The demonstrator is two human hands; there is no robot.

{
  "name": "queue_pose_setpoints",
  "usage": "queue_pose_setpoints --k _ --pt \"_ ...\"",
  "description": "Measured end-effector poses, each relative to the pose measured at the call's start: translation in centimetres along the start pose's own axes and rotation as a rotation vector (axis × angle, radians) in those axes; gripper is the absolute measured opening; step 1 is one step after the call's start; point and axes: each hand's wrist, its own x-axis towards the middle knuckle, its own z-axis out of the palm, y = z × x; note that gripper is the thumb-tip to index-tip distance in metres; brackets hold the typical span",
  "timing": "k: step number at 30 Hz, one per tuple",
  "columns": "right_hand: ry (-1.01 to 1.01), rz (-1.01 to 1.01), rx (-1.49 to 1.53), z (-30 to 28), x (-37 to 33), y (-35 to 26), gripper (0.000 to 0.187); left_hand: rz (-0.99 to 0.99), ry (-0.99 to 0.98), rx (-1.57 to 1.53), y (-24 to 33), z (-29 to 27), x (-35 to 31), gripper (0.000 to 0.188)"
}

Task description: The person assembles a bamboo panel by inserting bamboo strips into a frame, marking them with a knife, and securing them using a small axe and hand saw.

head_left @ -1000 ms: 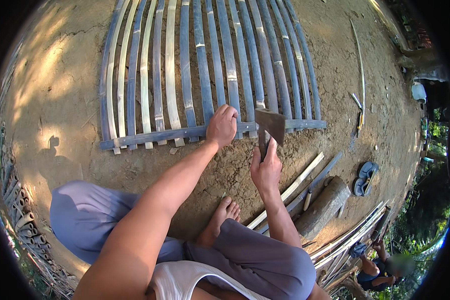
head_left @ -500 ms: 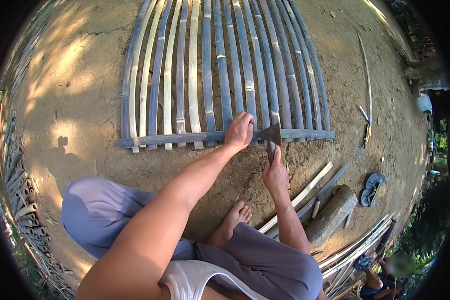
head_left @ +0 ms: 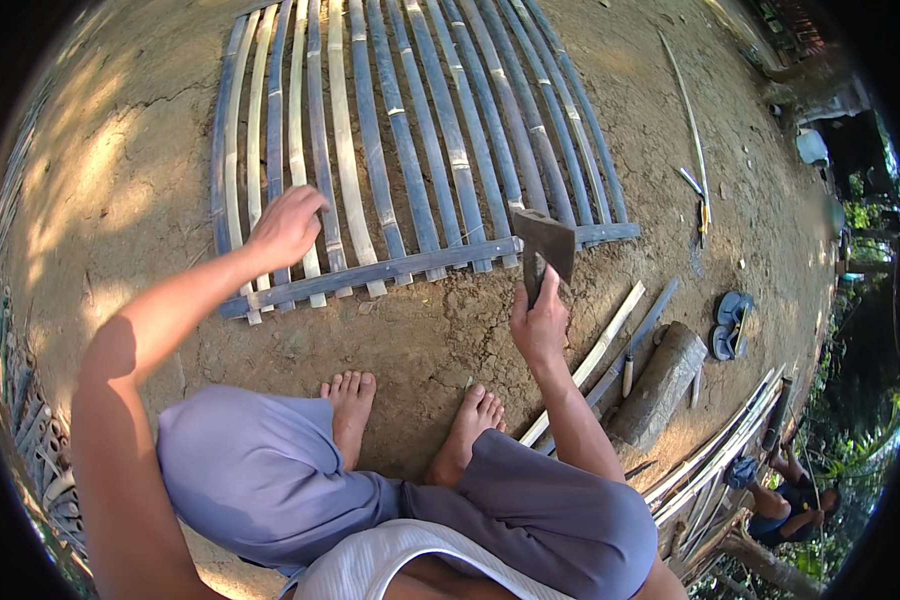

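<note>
- a large slatted panel of dark blue-grey and pale yellow split bamboo (head_left: 394, 110) lies on the brown earth ground; the work centres on it.
- along the panel's near edge runs a long, flat, blue-grey bamboo crossbar (head_left: 410, 265), slat ends poking out beneath it.
- a thick, rough, grey-brown log (head_left: 660, 385) lies to the right of the panel's near end.
- a straight, pale split-bamboo strip (head_left: 608, 332) lies between the panel and the log, partly behind the right forearm.
- the left hand (head_left: 288, 230) has let go of the crossbar and moved over the panel's left slats, fingers loosely curled; whether it touches or holds anything, i cannot tell. the crossbar now goes unsteadied, which suggests a pause between strokes.
- the right hand (head_left: 540, 318) grips a broad-headed, dark metal hatchet (head_left: 548, 243) over the panel's near edge; its head looks larger than half a second ago, so it seems lifted.
</note>
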Motion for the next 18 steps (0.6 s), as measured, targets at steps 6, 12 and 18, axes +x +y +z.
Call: queue_pose_setpoints --k 6,12,18 --pt "-0.251 0.241 0.065 0.0 -0.8 2.8 0.060 -0.312 0.251 0.168 -1.6 12.5 -3.7 0.059" --pt "-0.425 0.362 0.227 -4.1 -5.5 6.4 0.050 -0.321 0.225 0.203 0.3 12.3 -2.9 0.059" --pt "0.035 0.305 0.030 -11.6 1.9 16.0 0.029 -0.338 0.180 0.247 -0.4 11.5 -3.5 0.061"
